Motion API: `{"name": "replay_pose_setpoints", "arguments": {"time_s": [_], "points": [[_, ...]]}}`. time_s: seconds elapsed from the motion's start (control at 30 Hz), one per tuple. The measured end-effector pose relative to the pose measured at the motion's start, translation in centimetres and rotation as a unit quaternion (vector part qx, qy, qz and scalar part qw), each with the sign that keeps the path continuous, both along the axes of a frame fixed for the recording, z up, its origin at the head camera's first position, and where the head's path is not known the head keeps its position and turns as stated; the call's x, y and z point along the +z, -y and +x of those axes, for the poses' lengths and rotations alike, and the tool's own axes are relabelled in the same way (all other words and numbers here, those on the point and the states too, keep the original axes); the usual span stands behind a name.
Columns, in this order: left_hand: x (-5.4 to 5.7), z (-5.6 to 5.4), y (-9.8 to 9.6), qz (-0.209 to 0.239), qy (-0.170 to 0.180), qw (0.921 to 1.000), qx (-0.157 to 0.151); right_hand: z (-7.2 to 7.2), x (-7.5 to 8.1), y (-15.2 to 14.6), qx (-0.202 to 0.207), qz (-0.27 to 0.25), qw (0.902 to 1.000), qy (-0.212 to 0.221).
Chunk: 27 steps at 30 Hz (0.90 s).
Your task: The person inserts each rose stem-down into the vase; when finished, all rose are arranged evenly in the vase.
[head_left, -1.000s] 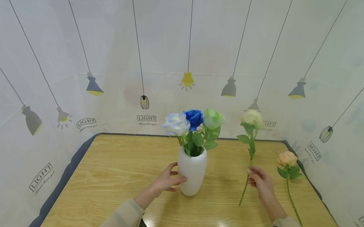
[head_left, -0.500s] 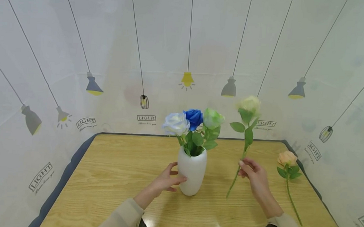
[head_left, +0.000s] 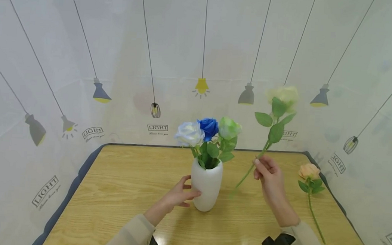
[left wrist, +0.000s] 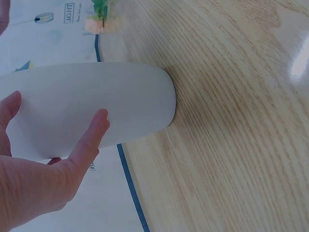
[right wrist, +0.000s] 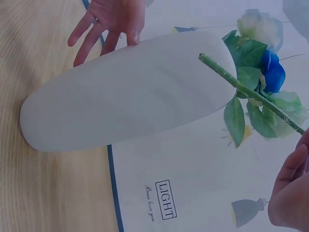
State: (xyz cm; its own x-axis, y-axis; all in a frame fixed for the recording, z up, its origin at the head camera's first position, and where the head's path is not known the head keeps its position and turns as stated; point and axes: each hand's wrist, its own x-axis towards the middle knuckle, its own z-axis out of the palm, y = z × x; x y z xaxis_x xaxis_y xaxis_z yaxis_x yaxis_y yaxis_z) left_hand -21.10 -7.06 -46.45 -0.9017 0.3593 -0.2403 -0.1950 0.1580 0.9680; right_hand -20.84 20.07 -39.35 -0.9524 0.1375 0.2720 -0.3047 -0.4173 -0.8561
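Observation:
A white vase [head_left: 206,190] stands upright on the wooden table, holding a pale blue-white rose [head_left: 190,133], a blue rose [head_left: 209,128] and a green-white rose [head_left: 229,128]. My left hand [head_left: 175,196] rests against the vase's left side, its fingers spread and fairly straight; the left wrist view shows fingertips [left wrist: 100,118] on its wall. To the right of the vase, my right hand [head_left: 269,176] pinches the stem of a cream rose [head_left: 284,97]. That rose is held in the air, tilted, its stem end [right wrist: 205,59] towards the vase in the right wrist view.
A peach rose [head_left: 309,171] lies at the table's right side, its stem pointing towards me. Behind and beside the wooden table [head_left: 128,178] hangs a white cloth [head_left: 174,31] printed with lamps. A dark blue band [head_left: 63,197] runs along the table's edge.
My right hand has lifted the cream rose and moved somewhat left; its stem now tilts with the lower end towards the vase. The left hand and vase have stayed put.

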Motion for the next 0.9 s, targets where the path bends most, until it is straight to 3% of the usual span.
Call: {"name": "replay_pose_setpoints", "arguments": {"time_s": [0.33, 0.57, 0.8, 0.9], "points": [[0.0, 0.0, 0.0, -0.002, -0.002, 1.0000, -0.001, -0.8, 3.5, 1.6, 0.017, -0.033, 0.9973, -0.063], [-0.1, 0.1, -0.1, -0.003, -0.002, 1.0000, -0.002, -1.6, 4.6, 2.8, -0.009, 0.027, 0.9939, -0.106], [-0.2, 0.1, 0.0, 0.001, -0.005, 1.0000, -0.004, -1.9, 5.4, 4.1, -0.032, 0.084, 0.9884, -0.122], [-0.3, 0.0, 0.0, 0.002, -0.006, 1.0000, -0.001, -2.1, 5.8, 4.6, -0.030, 0.117, 0.9823, -0.144]]}}
